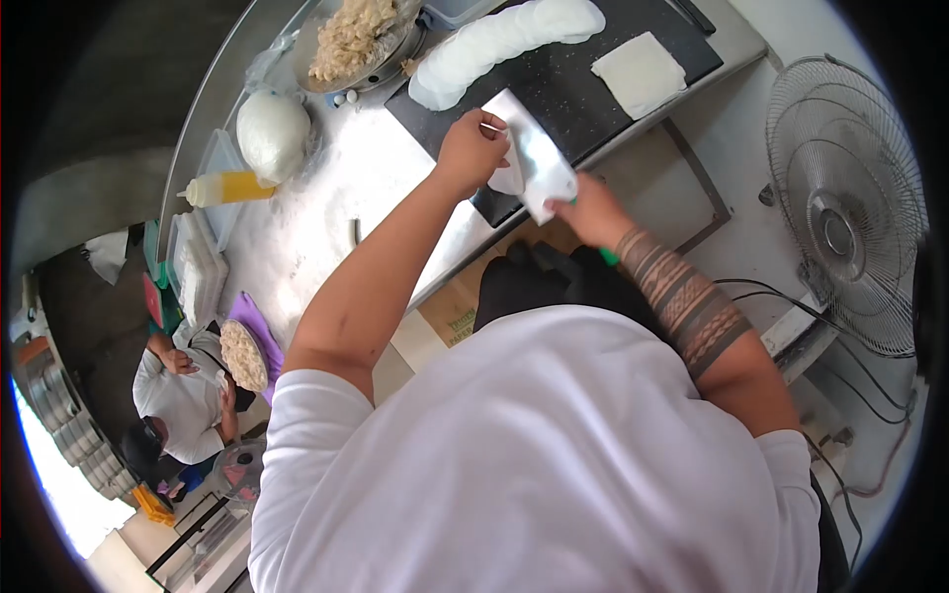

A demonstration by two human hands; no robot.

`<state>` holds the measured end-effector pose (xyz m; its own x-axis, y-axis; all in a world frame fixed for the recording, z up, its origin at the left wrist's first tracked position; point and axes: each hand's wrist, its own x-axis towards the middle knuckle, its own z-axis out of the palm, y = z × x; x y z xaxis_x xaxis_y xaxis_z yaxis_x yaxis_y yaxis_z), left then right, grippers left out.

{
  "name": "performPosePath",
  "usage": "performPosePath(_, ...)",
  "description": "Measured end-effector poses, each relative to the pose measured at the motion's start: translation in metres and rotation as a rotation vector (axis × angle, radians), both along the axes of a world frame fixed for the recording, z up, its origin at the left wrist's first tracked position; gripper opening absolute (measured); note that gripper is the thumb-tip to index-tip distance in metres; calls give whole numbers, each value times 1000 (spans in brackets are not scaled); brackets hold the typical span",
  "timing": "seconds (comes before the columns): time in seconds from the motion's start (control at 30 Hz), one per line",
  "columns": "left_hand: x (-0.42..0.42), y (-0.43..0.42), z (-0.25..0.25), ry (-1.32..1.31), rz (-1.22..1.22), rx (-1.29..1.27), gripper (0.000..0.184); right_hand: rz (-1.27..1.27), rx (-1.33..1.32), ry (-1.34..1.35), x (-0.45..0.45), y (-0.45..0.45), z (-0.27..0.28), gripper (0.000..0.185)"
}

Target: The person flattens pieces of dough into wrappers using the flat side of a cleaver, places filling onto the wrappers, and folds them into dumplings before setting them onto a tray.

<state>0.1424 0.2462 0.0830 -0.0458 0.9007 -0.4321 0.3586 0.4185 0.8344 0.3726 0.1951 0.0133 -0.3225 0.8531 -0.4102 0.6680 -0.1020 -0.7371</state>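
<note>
My right hand (pixel 590 210) grips the green-tinged handle end of a broad, shiny cleaver (pixel 539 163), whose blade lies over the front edge of the black board (pixel 554 89). Against the blade's left side, my left hand (pixel 474 153) pinches a thin white dough round (pixel 508 170). Behind both hands, a row of overlapping white wrappers (pixel 504 44) curves across the board. A folded white cloth (pixel 641 76) lies on the board's right part.
At the back left are a bowl of filling (pixel 356 40), a bagged dough ball (pixel 272 136) and a bottle of yellow liquid (pixel 229 188). Another person (pixel 183 395) works at far left beside a second filling bowl (pixel 243 356). A fan (pixel 840 212) stands right.
</note>
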Motion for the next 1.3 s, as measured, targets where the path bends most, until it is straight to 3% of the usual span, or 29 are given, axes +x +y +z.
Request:
performPosePath(0.13,19,14,62,110,-167,136,24,170,-107,-23,27,-27,30,54)
performPosePath(0.33,75,112,162,52,-220,599,27,93,-86,-15,89,-50,28,58)
performPosePath(0.4,87,164,151,-104,-179,654,30,68,-171,-26,101,-54,38,59)
performPosePath(0.47,57,253,117,-325,-510,300,54,7,-176,17,109,-61,32,59)
performPosePath(0.5,106,233,98,-114,-135,540,34,-11,-192,41,112,-61,32,58)
performPosePath(0.57,112,251,54,185,-123,449,36,-54,-241,95,118,-65,30,57)
performPosePath(0.6,103,275,-8,162,-44,422,29,-73,-240,101,119,-65,31,56)
performPosePath(0.67,91,267,-58,313,77,549,29,-100,-237,110,119,-65,36,54)
performPosePath(0.77,76,196,-30,265,147,713,31,-122,-309,80,117,-53,48,51)
performPosePath(0.83,46,135,-21,321,129,734,31,-101,-215,157,108,-46,43,49)
performPosePath(0.93,-17,27,-23,333,219,514,29,0,-39,111,84,-31,21,50)
performPosePath(1.0,-70,-47,-55,583,292,673,29,105,-100,211,48,-13,40,48)
performPosePath(1.1,-129,-141,-63,905,551,586,35,298,12,272,-14,4,41,45)
performPosePath(1.2,-152,-184,-64,1016,901,445,40,557,247,118,-90,15,63,38)
performPosePath(1.3,-180,-196,-86,890,890,446,34,818,349,-73,-166,18,94,27)
